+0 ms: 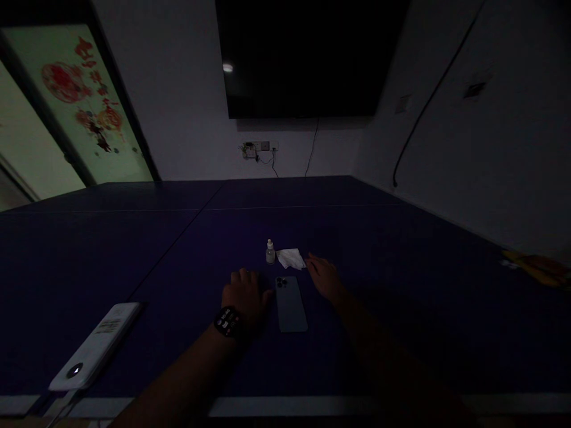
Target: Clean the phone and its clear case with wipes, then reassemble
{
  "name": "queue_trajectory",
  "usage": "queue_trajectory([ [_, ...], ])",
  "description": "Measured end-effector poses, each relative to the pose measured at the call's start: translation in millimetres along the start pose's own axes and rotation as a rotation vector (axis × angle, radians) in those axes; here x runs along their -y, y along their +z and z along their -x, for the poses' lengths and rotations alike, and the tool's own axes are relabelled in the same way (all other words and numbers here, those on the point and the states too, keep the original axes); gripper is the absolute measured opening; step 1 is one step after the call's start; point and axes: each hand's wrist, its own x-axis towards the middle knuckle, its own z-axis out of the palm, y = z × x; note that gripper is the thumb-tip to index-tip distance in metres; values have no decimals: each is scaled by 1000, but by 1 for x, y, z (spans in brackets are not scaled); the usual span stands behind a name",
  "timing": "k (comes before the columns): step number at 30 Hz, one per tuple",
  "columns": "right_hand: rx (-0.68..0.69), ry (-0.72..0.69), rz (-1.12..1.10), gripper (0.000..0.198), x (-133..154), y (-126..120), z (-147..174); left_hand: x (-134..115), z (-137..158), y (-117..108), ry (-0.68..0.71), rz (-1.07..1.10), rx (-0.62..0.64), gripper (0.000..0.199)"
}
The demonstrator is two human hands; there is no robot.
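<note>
Our left hand (243, 296) released, palm down just beside phone (292, 306), toward bench's (379, 238) near edge | right hand (324, 278) at tissue (289, 258); grasp: we cannot tell | we'd best keep contact light, clear of bottle (270, 255).

our forearms (178, 371) are bare, and on the left one we wear a round black watch (228, 321) with small white numbers and pictures.

Red characters (96, 77) on door glass (74, 113): blurred, not securely read | clock digits (225, 314) on watch (228, 321): too small | print (107, 326) on white device (97, 345): illegible.
</note>
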Motion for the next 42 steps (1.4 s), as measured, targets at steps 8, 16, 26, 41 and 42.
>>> queue_trajectory([
  [8,-132,70,-150,34,-6,0,-8,9,-13,19,-64,-9,83,55],
  [16,-139,127,-334,30,9,-11,-2,-4,-6,3,-31,15,-10,50],
  [26,175,40,-619,32,56,4,16,-54,14,-18,62,100,-51,59],
  [41,167,-65,-296,23,49,3,3,-44,53,10,67,194,98,80],
  [42,163,-76,-272,22,50,3,2,-42,55,12,67,200,102,76],
])
